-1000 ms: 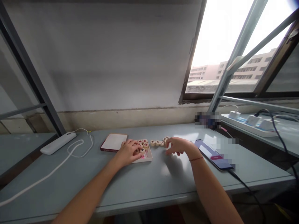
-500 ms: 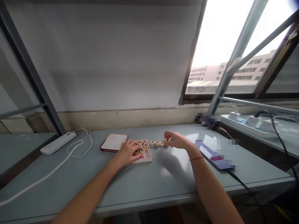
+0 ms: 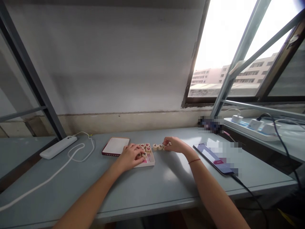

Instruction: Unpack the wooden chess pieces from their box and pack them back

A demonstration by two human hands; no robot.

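My left hand lies over the left side of a shallow white box, fingers bent across the round pieces inside and thumb near the front wall. Red-marked Chinese chess pieces and a dark-marked piece show beside the fingers; the palm hides the rest. Just right of the box, a short row of pale Chinese chess pieces with dark characters lies on the desk. At the row's right end my right hand has its fingers closed around a piece, partly hidden; another piece shows by the fingertips.
A dark red box lid lies behind my left hand. On the left are a white power bank and its cable. A phone with a black cable lies right of my right forearm. Beyond it is a white power strip.
My right hand has moved slightly left along the row, and a piece now shows beside its fingertips. My left hand keeps its place on the box. The view has shifted slightly.
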